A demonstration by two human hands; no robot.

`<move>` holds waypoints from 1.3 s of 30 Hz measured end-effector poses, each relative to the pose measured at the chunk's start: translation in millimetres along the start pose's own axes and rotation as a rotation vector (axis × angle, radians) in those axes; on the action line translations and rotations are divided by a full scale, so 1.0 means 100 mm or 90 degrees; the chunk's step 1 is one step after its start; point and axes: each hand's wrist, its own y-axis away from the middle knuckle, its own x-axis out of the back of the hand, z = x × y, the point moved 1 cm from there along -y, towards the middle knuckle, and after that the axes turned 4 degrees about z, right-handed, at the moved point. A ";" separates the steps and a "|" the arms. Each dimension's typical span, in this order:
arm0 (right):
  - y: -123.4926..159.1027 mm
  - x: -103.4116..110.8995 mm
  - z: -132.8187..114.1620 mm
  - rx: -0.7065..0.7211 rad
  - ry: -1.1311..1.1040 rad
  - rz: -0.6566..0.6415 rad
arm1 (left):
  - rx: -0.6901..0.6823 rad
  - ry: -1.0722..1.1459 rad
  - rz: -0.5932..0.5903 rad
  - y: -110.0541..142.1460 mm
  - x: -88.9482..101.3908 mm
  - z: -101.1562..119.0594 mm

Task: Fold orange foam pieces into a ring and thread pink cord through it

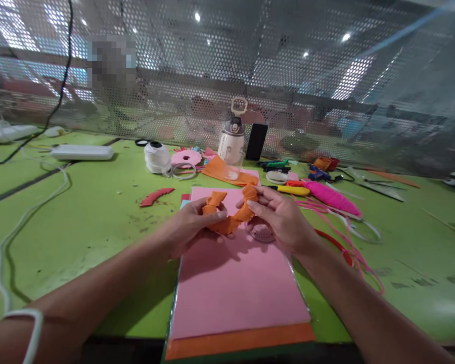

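Observation:
Both of my hands hold a folded, pleated orange paper strip (pixel 229 215) above a stack of pink and orange sheets (pixel 235 288). My left hand (pixel 191 222) pinches the strip's left end, its fingers curled round the folds. My right hand (pixel 278 217) grips the right end, thumb and fingers closed on it. The strip curves in a rough U between the two hands. A small round object lies on the pink sheet under my right hand, partly hidden.
On the green table (pixel 87 227) lie a white thread spool (pixel 156 156), a water bottle (pixel 232 139), a black phone (pixel 256 141), a pink yarn bundle (pixel 331 197), a yellow cutter (pixel 291 190), a red pleated strip (pixel 156 196), a white power strip (pixel 81 152), cables. A perforated screen stands behind.

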 end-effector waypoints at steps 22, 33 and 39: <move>0.03 -0.08 0.02 0.071 0.098 0.013 | -0.047 -0.164 0.029 0.01 0.01 0.06; 0.10 -0.08 0.01 0.102 0.152 -0.006 | -0.055 -0.145 0.050 0.01 -0.06 0.04; 0.05 -0.09 0.05 0.072 0.084 -0.015 | -0.089 -0.160 0.061 0.01 -0.04 0.05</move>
